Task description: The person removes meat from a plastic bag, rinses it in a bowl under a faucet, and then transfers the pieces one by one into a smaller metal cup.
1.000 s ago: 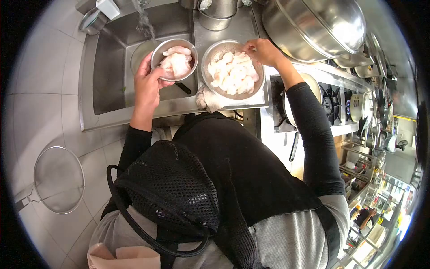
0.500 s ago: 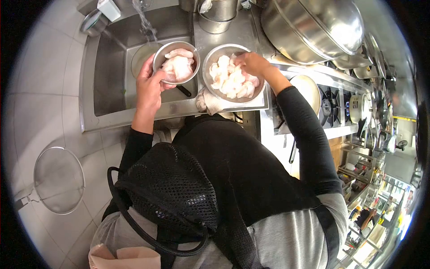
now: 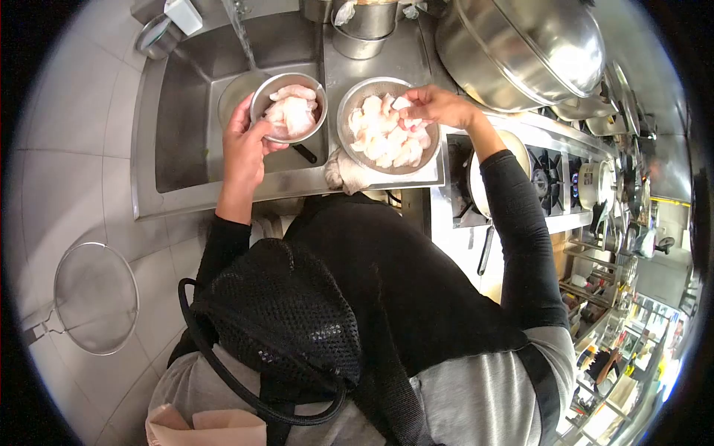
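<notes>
My left hand (image 3: 244, 145) grips a small metal bowl (image 3: 320, 111) by its left side, thumb over the rim, above the sink's right part. Pale pieces of raw chicken (image 3: 290, 115) lie in this bowl. On the counter to its right stands a wider metal bowl (image 3: 346, 141), heaped with paler raw chicken pieces (image 3: 387, 137). Over that bowl's upper right side, my right hand (image 3: 442, 108) has its fingers closed in a pinch on a pale chicken piece (image 3: 402, 103), partly hidden by the fingers.
Water (image 3: 244, 41) runs into the sink (image 3: 178, 134). A crumpled cloth (image 3: 346, 172) lies at the counter's front edge. A large metal pot (image 3: 520, 44) stands at the back right, near a pan (image 3: 480, 186) on the stove. A strainer (image 3: 97, 297) hangs at left.
My right hand has risen slightly from the chicken, its fingers now pinched on a piece. My left hand and the small bowl have shifted a little left and down.
</notes>
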Action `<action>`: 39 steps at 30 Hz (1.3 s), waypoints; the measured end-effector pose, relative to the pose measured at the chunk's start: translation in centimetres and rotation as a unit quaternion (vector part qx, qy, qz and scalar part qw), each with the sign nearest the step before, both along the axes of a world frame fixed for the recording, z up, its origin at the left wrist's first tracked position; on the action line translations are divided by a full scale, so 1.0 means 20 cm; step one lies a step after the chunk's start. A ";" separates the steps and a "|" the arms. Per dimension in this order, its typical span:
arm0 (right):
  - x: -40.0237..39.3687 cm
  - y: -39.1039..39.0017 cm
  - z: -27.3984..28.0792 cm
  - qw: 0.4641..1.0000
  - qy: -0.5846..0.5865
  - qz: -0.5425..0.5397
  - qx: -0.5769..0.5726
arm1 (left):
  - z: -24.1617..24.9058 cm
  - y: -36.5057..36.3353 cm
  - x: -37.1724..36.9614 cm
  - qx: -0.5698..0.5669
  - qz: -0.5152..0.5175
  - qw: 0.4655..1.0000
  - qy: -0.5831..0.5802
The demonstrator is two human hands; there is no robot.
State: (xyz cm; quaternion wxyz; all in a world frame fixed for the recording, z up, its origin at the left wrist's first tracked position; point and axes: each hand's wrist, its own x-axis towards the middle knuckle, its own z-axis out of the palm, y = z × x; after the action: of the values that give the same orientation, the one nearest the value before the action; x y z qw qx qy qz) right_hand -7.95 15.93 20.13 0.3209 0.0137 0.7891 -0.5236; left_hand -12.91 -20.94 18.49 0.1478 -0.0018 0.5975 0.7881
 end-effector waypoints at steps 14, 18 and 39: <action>0.15 -0.23 -0.27 0.897 0.171 0.137 0.383 | 0.00 0.02 0.00 0.007 -0.011 1.000 -0.006; 0.06 -0.07 -0.25 0.996 0.075 -0.030 0.036 | -0.01 0.00 -0.01 0.004 -0.012 1.000 -0.006; 0.17 -0.29 -0.38 0.897 0.348 0.121 0.246 | -0.01 0.02 -0.01 0.005 -0.022 1.000 0.002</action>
State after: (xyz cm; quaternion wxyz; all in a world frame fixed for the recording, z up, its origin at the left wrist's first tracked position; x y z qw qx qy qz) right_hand -4.51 10.21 12.44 0.0734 -0.1860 0.9497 -0.2412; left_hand -13.02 -20.60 18.19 0.1636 0.0134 0.5941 0.7874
